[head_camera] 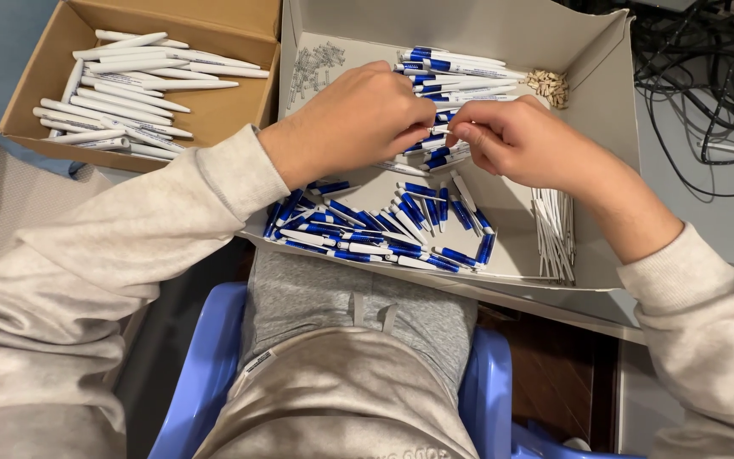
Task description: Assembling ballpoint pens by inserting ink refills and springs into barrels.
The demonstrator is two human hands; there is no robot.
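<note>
Fingertips of my left hand [354, 119] and right hand [516, 136] met over the middle of the grey tray [605, 102], both grips pressed together on a small pen part [442, 129] that I could not make out clearly between them. I judged the step as mid-assembly, joining a piece by hand. Below the hands lay blue-and-white pen halves [384, 229]; behind them a second stack [456, 68], small springs [316, 64], tan tips [548, 85], and white refills [554, 229] at the right wall. Finished white pens [125, 89] filled the cardboard box [36, 93]. Next called for steady alignment, I reckoned.
</note>
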